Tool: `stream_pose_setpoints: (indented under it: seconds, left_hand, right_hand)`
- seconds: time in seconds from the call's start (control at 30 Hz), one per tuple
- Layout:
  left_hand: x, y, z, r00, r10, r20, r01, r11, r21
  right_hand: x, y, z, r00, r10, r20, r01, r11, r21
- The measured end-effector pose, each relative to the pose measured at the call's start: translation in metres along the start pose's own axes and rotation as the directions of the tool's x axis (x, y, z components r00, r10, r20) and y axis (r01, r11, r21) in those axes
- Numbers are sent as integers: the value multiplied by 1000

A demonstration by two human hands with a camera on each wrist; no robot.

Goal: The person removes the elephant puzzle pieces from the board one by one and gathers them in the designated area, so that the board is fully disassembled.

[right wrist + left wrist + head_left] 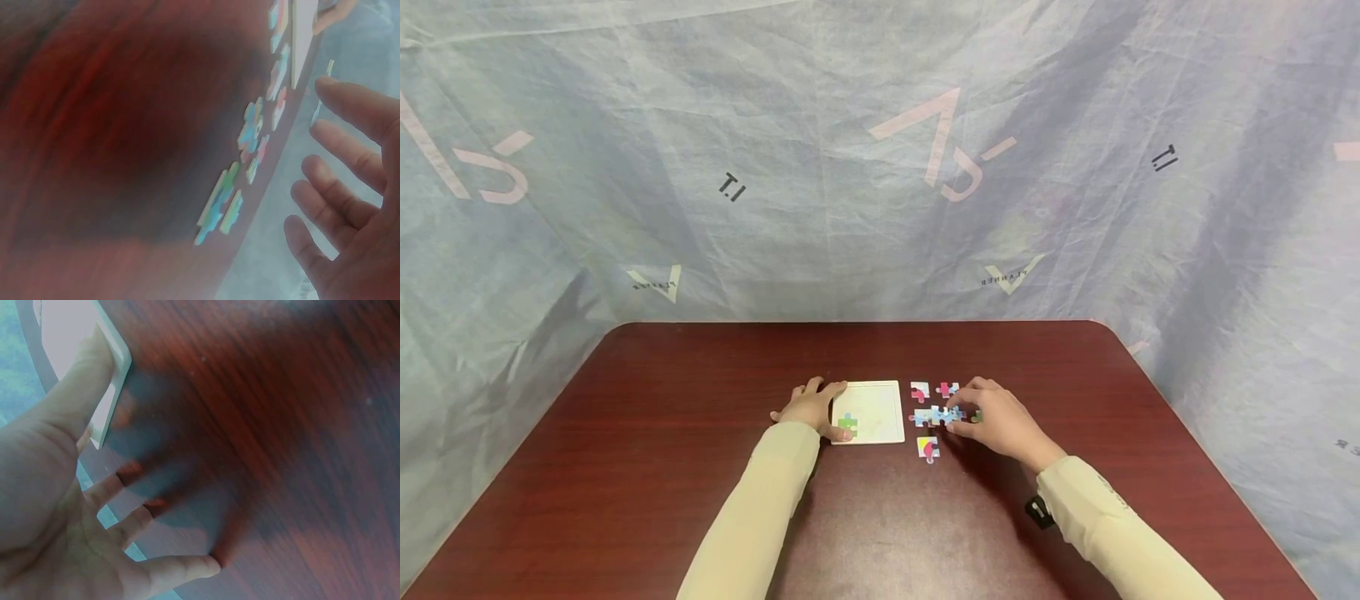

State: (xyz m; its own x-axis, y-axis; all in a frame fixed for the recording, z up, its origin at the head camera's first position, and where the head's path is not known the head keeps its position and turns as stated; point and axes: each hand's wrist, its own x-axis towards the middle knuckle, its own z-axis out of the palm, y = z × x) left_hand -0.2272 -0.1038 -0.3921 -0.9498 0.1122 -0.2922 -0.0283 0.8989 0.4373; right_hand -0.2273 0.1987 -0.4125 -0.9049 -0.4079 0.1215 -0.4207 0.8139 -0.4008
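My left hand [805, 410] lies at the left side of a pale, shallow puzzle tray [880, 412]. In the left wrist view its thumb rests on the tray's edge, and its other fingers spread over the table. A green and blue jigsaw piece [847, 424] sits in the tray's near left corner, beside the thumb. To the right, my right hand [1000, 421] pinches a jigsaw piece [317, 112] at its fingertips, seen edge-on in the right wrist view. Under and around that hand lie several loose pieces, including a yellow and pink one [928, 448] nearest me.
The dark red-brown wooden table [700, 367] has rounded far corners. Behind it hangs a grey printed cloth [820, 167]. A pink and white piece [920, 391] lies close to the tray's right edge. A small black object [1039, 512] shows by the right sleeve.
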Motion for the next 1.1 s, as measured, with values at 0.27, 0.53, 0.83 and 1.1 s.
stream_pose_setpoints:
  seconds: [0.27, 0.53, 0.83, 1.1]
  left_hand:
    - [0, 0, 0, 1000, 2, 2, -2, 1000, 1]
    - [0, 0, -1, 1000, 4, 8, -4, 1000, -1]
    - [1, 1, -2, 1000, 0, 12, 0, 1000, 2]
    - [2, -1, 1, 1000, 3, 13, -3, 1000, 23]
  right_hand:
    - [-13, 8, 0, 999, 25, 25, -25, 1000, 5]
    - [-22, 11, 2, 999, 21, 41, -20, 1000, -14]
    - [-32, 14, 5, 999, 18, 34, -17, 1000, -24]
    - [-36, 13, 9, 999, 20, 47, -19, 1000, -19]
